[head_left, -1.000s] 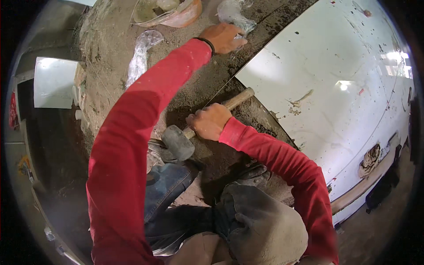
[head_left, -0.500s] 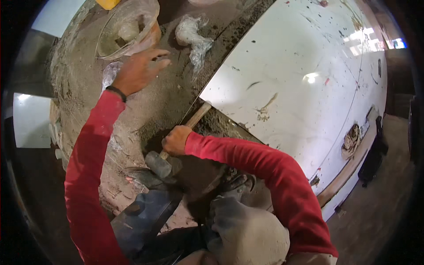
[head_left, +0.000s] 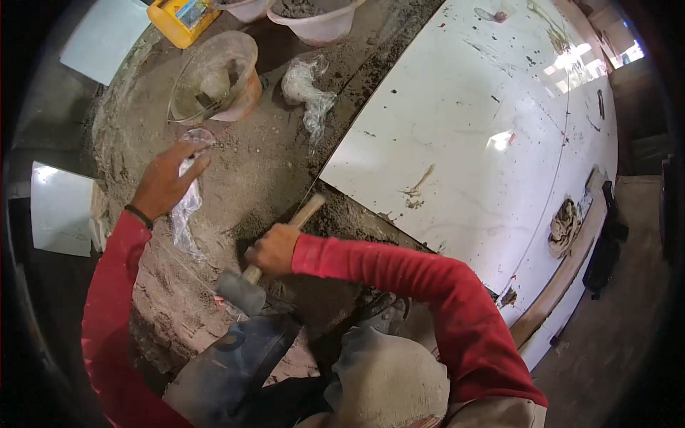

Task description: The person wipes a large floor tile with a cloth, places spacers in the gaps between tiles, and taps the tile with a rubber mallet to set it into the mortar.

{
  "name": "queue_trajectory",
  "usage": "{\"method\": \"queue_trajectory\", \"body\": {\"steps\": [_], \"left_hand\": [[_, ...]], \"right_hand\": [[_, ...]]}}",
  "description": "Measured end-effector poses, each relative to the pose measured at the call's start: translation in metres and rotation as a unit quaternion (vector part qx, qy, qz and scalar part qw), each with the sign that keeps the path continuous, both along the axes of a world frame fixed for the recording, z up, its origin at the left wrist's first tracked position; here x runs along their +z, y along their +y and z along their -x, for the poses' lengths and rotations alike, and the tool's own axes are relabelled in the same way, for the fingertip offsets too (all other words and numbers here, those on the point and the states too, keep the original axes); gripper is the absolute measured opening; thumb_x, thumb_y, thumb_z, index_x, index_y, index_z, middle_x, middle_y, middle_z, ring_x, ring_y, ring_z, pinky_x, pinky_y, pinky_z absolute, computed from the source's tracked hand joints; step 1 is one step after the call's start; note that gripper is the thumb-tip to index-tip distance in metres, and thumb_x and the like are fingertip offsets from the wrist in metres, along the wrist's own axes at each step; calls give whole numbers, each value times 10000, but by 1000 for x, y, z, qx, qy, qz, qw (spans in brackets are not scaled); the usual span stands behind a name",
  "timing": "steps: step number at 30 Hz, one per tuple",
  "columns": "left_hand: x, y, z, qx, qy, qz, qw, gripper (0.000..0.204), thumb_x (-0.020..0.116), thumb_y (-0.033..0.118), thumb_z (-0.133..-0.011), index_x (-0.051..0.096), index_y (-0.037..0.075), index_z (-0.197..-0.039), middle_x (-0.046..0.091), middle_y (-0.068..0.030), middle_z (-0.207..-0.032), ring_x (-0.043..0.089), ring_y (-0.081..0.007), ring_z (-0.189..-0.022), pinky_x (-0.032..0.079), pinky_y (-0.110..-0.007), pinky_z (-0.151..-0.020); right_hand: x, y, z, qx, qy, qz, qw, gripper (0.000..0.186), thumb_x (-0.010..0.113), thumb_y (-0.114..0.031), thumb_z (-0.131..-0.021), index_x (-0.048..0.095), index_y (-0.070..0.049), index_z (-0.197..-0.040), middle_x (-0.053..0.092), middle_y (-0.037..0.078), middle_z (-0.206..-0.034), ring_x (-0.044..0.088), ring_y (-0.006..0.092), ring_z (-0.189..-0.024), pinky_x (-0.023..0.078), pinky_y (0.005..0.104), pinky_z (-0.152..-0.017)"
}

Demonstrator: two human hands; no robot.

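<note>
My right hand [head_left: 275, 250] is wrapped around the wooden handle of a rubber mallet [head_left: 241, 292]. Its dark head hangs low over the ground by my knees, and the handle's end points up toward the tile corner. My left hand [head_left: 168, 178] is closed over a crumpled strip of clear plastic wrap [head_left: 187, 214] on the sandy ground, thumb and fingers around its upper part. Beyond that hand stands a mortar-stained bucket [head_left: 246, 96] with some pale material inside.
Large glossy white tiles [head_left: 457, 150] cover the right side, smeared with dirt and bearing a crumpled cloth [head_left: 566, 228]. Another plastic bundle [head_left: 307, 89] lies by the tile edge. At the back are a yellow jug [head_left: 175, 25] and a pale basin [head_left: 321, 28] of mortar.
My left hand has come down and back toward me, from open above the ground onto the plastic wrap. The mallet stays in my right hand, shifted slightly left. The view has tilted farther forward.
</note>
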State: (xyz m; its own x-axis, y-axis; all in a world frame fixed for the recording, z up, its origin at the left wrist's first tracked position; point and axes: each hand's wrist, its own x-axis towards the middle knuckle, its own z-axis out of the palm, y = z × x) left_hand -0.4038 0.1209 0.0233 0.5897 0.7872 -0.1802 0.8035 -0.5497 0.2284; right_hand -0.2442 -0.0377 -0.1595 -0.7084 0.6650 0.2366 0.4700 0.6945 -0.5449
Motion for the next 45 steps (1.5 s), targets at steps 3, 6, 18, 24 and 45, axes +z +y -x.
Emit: {"method": "queue_trajectory", "body": {"steps": [3,6,18,24,45], "left_hand": [[6,-20,12,15,78,73,994,398,587,375,-992,660,79,-1249,653,-170,-1258,629,-346,-1140,486,-426,-987],[-2,-32,5,-25,99,79,992,400,591,383,-985,651,101,-1262,659,-155,-1245,629,-338,-1136,493,-421,-969],[-210,-16,-261,87,-261,-60,959,449,648,205,-931,547,28,-1332,610,-149,-1188,606,-348,-1091,503,-411,-948],[-208,-8,-268,162,-277,44,946,409,681,133,-888,599,34,-1276,580,-127,-1189,600,-329,-1063,524,-407,-890],[-221,15,-254,257,-298,155,906,195,737,166,-868,757,102,-1051,694,-109,-925,680,-307,-817,527,-393,-694]], "right_hand": [[42,-6,-15,-8,102,43,994,189,693,-258,-746,710,-107,-858,704,139,-741,717,336,-690,570,464,-604],[61,-1,-64,-56,126,91,986,268,724,-253,-743,651,-102,-951,679,143,-723,696,362,-677,557,471,-597],[86,141,-365,-438,-146,148,875,298,647,-377,-955,660,-136,-1130,716,153,-872,701,345,-751,544,436,-666],[99,292,-499,-260,-499,-29,826,545,451,-87,-975,514,-381,-1430,632,8,-1290,686,289,-1045,585,427,-876],[99,413,-453,-257,-507,-29,822,330,512,-166,-964,631,-187,-1272,711,203,-1064,688,376,-996,557,501,-865]]}}
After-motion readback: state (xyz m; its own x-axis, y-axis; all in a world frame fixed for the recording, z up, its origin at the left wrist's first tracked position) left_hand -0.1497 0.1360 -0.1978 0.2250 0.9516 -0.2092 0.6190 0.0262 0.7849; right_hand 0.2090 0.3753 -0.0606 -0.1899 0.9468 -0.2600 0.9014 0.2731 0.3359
